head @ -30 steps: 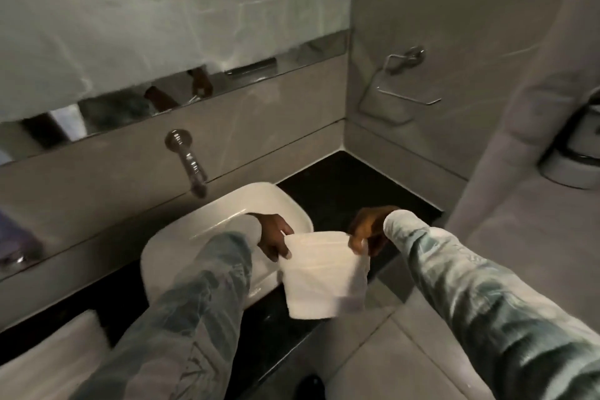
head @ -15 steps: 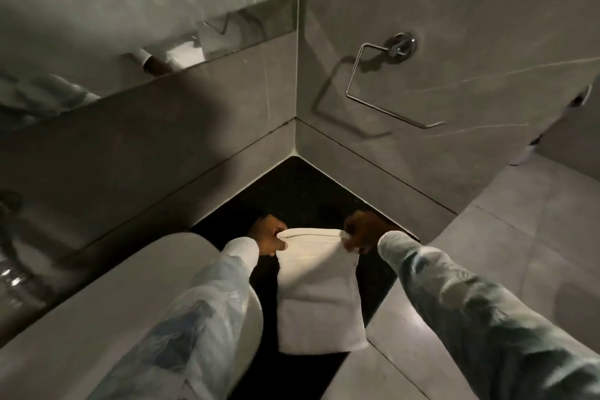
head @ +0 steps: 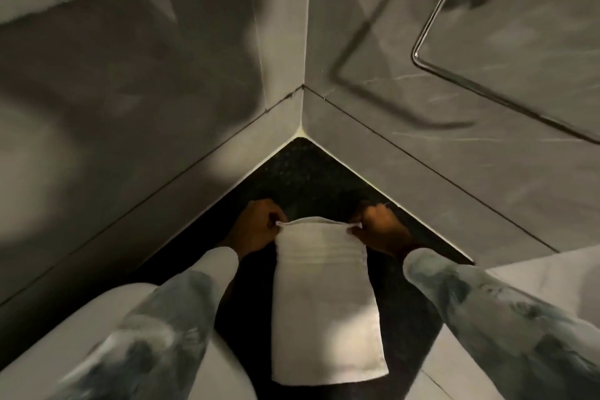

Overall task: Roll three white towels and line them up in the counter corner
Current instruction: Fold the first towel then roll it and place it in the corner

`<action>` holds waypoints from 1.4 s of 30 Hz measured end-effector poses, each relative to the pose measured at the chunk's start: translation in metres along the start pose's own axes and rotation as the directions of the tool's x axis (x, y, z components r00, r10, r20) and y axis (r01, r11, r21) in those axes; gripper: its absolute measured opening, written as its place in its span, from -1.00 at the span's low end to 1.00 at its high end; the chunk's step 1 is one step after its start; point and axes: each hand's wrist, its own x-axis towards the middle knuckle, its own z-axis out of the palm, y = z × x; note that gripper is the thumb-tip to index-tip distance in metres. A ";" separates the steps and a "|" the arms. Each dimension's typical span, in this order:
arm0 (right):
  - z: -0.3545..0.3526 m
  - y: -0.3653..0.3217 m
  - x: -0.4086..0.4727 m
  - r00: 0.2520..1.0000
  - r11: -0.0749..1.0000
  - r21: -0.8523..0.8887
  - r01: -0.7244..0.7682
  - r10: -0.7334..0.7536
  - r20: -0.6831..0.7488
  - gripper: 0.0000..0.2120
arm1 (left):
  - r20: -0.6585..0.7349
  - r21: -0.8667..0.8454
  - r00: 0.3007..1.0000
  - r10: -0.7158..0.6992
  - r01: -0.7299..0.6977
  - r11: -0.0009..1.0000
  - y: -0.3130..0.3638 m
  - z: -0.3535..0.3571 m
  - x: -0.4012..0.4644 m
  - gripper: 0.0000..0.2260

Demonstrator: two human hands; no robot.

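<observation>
We are pinching the far corners of the towel [head: 324,299] with our left hand [head: 256,227] and right hand [head: 378,227], keeping it flat on the surface [head: 305,172] for rolling.

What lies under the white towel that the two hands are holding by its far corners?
The white towel lies on the black counter, which shows all around it. Whatever is directly beneath is covered, though the towel looks flat.
</observation>
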 end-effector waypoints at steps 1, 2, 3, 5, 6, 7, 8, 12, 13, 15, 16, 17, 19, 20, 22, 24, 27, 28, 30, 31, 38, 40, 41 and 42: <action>0.002 0.001 0.000 0.998 0.999 -0.015 0.041 -0.042 -0.042 -0.78 | -0.020 0.024 0.999 0.033 -0.033 0.999 -0.003 0.001 0.002 -0.94; 0.003 0.001 -0.002 0.991 0.995 -0.027 0.095 -0.097 -0.090 -0.80 | -0.018 0.055 0.996 0.084 -0.082 0.995 -0.006 0.001 0.002 -0.96; 0.006 0.001 -0.003 0.973 0.984 -0.071 0.162 -0.171 -0.157 -0.82 | 0.008 0.110 0.990 0.141 -0.141 0.984 -0.009 0.002 0.001 -0.97; 0.012 0.004 -0.007 0.942 0.964 -0.143 0.226 -0.254 -0.221 -0.85 | 0.086 0.235 0.967 0.239 -0.253 0.938 -0.011 0.005 -0.002 -0.93; 0.015 0.007 -0.009 0.945 0.965 -0.123 0.231 -0.252 -0.209 -0.83 | 0.112 0.266 0.958 0.263 -0.284 0.921 -0.012 0.005 -0.005 -0.93; 0.019 0.012 -0.010 0.951 0.957 -0.143 0.251 -0.272 -0.151 -0.80 | 0.138 0.287 0.951 0.278 -0.307 0.907 -0.013 0.005 -0.008 -0.94; 0.021 0.017 -0.012 0.955 0.953 -0.132 0.271 -0.283 -0.084 -0.78 | 0.155 0.322 0.930 0.334 -0.367 0.873 -0.012 0.005 -0.011 -0.94; 0.015 0.036 -0.016 0.856 0.789 -0.379 0.483 -0.517 0.015 -0.47 | 0.281 0.386 0.889 0.362 -0.450 0.805 -0.012 0.003 -0.019 -0.82; 0.014 0.037 -0.016 0.834 0.757 -0.407 0.510 -0.552 0.018 -0.44 | 0.251 0.369 0.914 0.320 -0.395 0.841 -0.011 0.003 -0.018 -0.82; 0.010 0.032 -0.018 0.836 0.768 -0.397 0.502 -0.549 -0.004 -0.56 | 0.197 0.264 0.959 0.202 -0.251 0.931 -0.007 0.002 -0.012 -0.86; 0.009 0.027 -0.016 0.853 0.808 -0.349 0.475 -0.520 -0.042 -0.64 | 0.174 0.216 0.972 0.159 -0.195 0.957 -0.005 0.002 -0.008 -0.87; 0.007 0.020 -0.013 0.881 0.866 -0.253 0.432 -0.464 -0.086 -0.67 | 0.160 0.174 0.981 0.109 -0.137 0.975 -0.004 0.001 -0.004 -0.88; 0.003 0.011 -0.003 0.948 0.953 -0.011 0.302 -0.302 -0.104 -0.69 | 0.151 0.121 0.988 0.017 -0.036 0.992 -0.004 0.000 0.003 -0.88; 0.000 0.010 0.003 0.971 0.969 0.086 0.233 -0.226 -0.083 -0.71 | 0.156 0.114 0.988 -0.017 -0.001 0.993 -0.004 0.000 0.006 -0.89; -0.003 0.011 0.011 0.990 0.972 0.185 0.143 -0.142 -0.017 -0.75 | 0.191 0.110 0.979 -0.075 0.054 0.992 -0.005 0.002 0.009 -0.90; -0.004 0.014 0.016 0.992 0.969 0.222 0.105 -0.117 0.041 -0.76 | 0.218 0.080 0.973 -0.081 0.065 0.995 -0.002 0.004 0.012 -0.84; -0.005 0.014 0.017 0.988 0.966 0.246 0.083 -0.112 0.107 -0.67 | 0.227 0.113 0.973 0.026 -0.053 0.992 0.002 0.006 0.010 -0.74; -0.005 0.014 0.017 0.984 0.975 0.195 0.108 -0.134 0.121 -0.66 | 0.245 0.143 0.967 0.075 -0.113 0.983 0.004 0.007 0.007 -0.75; 0.001 0.016 0.015 0.968 0.979 0.032 0.203 -0.206 0.146 -0.65 | 0.316 0.220 0.937 0.149 -0.225 0.949 0.005 0.012 0.001 -0.78; 0.005 0.016 0.012 0.958 0.965 -0.065 0.255 -0.243 0.156 -0.64 | 0.336 0.251 0.925 0.180 -0.272 0.929 0.003 0.015 -0.001 -0.79; 0.004 0.014 -0.013 0.790 0.675 -0.533 0.510 -0.613 -0.021 -0.64 | 0.364 0.524 0.844 0.395 -0.536 0.662 -0.011 0.027 -0.003 -0.67; 0.004 0.017 -0.016 0.775 0.700 -0.506 0.504 -0.625 -0.093 -0.59 | 0.373 0.551 0.817 0.440 -0.577 0.603 -0.011 0.030 -0.002 -0.58; 0.006 0.018 -0.019 0.768 0.704 -0.487 0.517 -0.633 -0.099 -0.59 | 0.388 0.544 0.801 0.455 -0.598 0.589 -0.013 0.033 -0.003 -0.54; 0.010 0.020 -0.022 0.761 0.702 -0.473 0.532 -0.642 -0.097 -0.60 | 0.403 0.557 0.790 0.462 -0.612 0.561 -0.012 0.034 -0.006 -0.53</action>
